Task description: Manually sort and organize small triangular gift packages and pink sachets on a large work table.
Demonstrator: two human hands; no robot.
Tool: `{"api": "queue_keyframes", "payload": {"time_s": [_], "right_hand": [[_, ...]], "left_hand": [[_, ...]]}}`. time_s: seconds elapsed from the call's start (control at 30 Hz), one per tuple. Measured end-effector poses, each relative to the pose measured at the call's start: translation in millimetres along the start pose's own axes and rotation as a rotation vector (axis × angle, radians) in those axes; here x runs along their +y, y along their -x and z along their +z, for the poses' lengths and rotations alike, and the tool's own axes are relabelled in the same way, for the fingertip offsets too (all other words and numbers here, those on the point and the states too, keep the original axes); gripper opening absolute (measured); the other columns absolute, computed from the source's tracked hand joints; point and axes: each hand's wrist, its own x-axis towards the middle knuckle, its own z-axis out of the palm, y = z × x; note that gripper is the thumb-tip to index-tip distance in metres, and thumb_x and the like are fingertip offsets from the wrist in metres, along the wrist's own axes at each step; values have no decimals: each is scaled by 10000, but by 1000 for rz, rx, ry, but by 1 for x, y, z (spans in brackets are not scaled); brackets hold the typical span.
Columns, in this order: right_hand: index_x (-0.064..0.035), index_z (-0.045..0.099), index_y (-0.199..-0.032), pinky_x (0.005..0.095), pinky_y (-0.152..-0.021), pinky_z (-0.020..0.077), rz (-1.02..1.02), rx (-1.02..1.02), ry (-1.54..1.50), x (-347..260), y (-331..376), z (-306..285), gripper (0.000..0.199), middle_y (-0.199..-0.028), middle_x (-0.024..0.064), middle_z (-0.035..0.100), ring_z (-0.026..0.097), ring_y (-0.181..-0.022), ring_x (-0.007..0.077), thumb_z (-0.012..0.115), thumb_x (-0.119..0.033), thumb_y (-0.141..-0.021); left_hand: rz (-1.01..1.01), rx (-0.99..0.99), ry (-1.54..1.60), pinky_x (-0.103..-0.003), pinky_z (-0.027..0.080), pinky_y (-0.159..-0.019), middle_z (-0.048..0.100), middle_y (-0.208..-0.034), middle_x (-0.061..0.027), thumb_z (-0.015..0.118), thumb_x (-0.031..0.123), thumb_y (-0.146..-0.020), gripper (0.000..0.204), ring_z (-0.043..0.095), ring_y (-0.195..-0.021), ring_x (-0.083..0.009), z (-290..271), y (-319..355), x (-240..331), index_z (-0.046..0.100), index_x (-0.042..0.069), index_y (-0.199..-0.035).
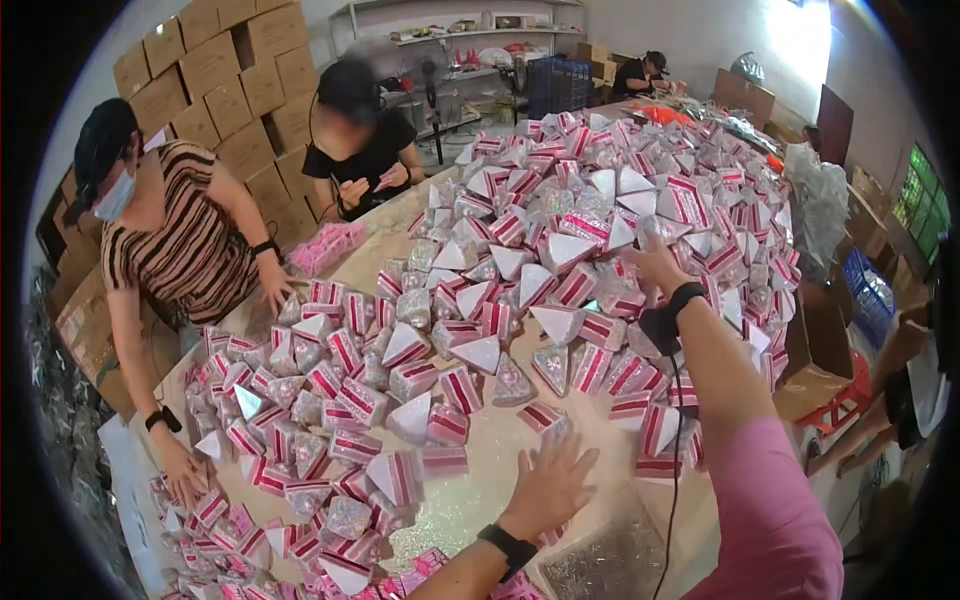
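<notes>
Nearest you was your pink sleeve (775, 520), rising from the lower right, with a black cable (672, 470) hanging beside it.

The table (490, 440) was the largest thing before you, pale and glittery where bare, and almost covered. The pile (620, 210) of small wedge-shaped boxes, pink and white striped with clear sparkly faces, heaped up across its far half and spread down the left side. Stacked cartons (215, 75) stood behind two other people on the left: one in a striped top with both hands down among the boxes, one in black further back holding something small.

Your right hand (655, 262) reached far into the pile; its fingers were hidden among the boxes, so I cannot tell whether it gripped one or only touched them. Your left hand (548, 485) lay flat on the bare table with fingers spread, holding nothing, just beside a loose box (545, 415) at the pile's near edge. A glittery sheet (610, 560) lay close below that hand.

The boxes looked light and thin-walled, probably card with a plastic window, so they would likely dent if squeezed and slide easily over each other. I judge the striped side walls to be the safest hold, thumb and fingers on opposite faces, away from the clear panel.
</notes>
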Motion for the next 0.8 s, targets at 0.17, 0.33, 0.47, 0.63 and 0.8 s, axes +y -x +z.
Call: {"api": "queue_keyframes", "payload": {"time_s": [0.17,0.33,0.47,0.63,0.8], "right_hand": [[-26,310,-1385,450,-800,481,-129,25,240,64,-34,54,858,-1086,292,581,602,-952,387,655,-473,-739],[-50,393,-1359,412,-902,448,-127,-49,-14,44,-9,102,858,-1216,309,501,554,-1072,400,645,-552,-710],[-60,377,-1370,404,-989,368,-90,-199,-131,63,-11,138,824,-1289,274,466,479,-1176,386,608,-543,-744],[-69,367,-1368,392,-925,410,-89,-436,-430,32,18,174,787,-1224,220,534,537,-1110,334,621,-504,-764],[-40,300,-1392,387,-944,404,-154,-466,-532,-8,48,224,799,-1194,244,533,520,-1130,332,660,-392,-771]], "left_hand": [[-52,-56,-88,-701,266,-935,228,-1474,-124,441,568,-858,611,194,-1329,-458,-4,-25,-4,351,267,-1382],[-129,15,-9,-715,229,-949,277,-1454,-155,462,581,-842,653,196,-1327,-476,-8,-21,-16,410,181,-1356],[-183,59,-24,-705,218,-961,326,-1428,-165,526,564,-812,693,196,-1327,-475,-13,-14,-21,425,131,-1343],[-223,9,-36,-693,175,-985,321,-1423,-174,590,499,-784,697,191,-1332,-460,-20,2,-36,395,170,-1366],[-217,6,-58,-674,233,-962,362,-1376,-190,659,423,-744,660,254,-1300,-448,-23,13,-44,453,142,-1304]]}}
